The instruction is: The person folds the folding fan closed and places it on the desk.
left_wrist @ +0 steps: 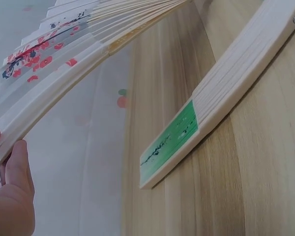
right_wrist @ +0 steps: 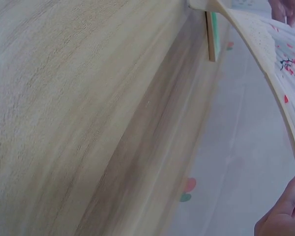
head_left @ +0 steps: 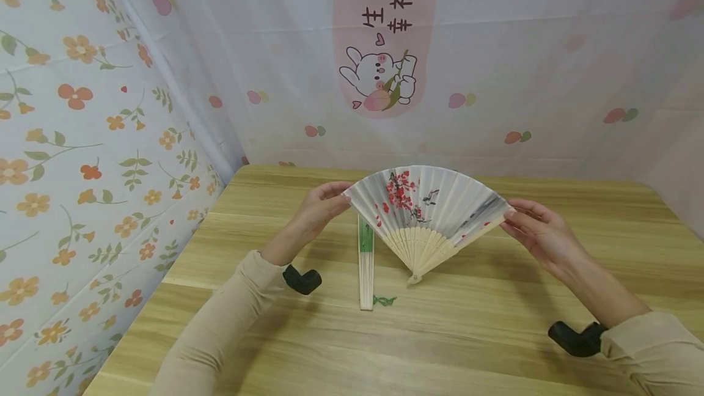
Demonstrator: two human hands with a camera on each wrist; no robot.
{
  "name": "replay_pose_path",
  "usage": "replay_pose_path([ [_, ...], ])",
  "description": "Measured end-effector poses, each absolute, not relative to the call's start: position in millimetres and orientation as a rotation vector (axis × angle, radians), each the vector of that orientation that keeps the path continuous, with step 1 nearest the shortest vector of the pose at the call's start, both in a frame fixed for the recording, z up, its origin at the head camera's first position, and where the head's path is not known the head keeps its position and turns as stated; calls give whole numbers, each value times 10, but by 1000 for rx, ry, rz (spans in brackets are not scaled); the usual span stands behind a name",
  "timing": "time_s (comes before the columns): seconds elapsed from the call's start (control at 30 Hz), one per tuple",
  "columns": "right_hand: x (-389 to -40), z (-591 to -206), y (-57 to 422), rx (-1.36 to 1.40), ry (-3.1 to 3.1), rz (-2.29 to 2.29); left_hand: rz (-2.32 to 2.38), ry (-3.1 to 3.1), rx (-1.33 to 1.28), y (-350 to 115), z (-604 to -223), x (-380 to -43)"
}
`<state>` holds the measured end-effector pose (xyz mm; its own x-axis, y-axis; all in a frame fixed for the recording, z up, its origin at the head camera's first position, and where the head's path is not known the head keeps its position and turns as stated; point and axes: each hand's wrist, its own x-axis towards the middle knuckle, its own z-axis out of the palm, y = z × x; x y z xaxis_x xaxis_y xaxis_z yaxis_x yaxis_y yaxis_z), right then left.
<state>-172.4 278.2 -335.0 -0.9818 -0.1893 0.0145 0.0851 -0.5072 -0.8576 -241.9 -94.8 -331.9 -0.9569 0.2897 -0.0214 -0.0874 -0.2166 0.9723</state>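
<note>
A white folding fan (head_left: pixel 434 200) with red blossoms, a small bird and pale ribs is spread wide above the table. My left hand (head_left: pixel 321 208) pinches its left outer corner between thumb and fingers, also seen in the left wrist view, where the hand (left_wrist: pixel 14 191) sits at the lower left. At the opposite corner, my right hand (head_left: pixel 541 231) pinches the outer rib; the right wrist view shows this hand (right_wrist: pixel 285 211) at the lower right. Behind the spread fan's left side lies a folded green fan (head_left: pixel 366 267), its top partly covered in the head view.
The wooden table (head_left: pixel 467 347) reaches back to a printed white curtain (head_left: pixel 264 60). A flowered cloth (head_left: pixel 71 170) hangs along the left side. Beside the folded fan's lower end lies a green tassel cord (head_left: pixel 385 301). Black wrist devices (head_left: pixel 302 280) sit at both cuffs.
</note>
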Motion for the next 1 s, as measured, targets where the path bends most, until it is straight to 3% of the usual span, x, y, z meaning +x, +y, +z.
replay_pose_path([
  [1.0, -1753, -3273, 2712, -169, 1508, -2536, 2216, 1848, 228, -869, -3248, -2407],
])
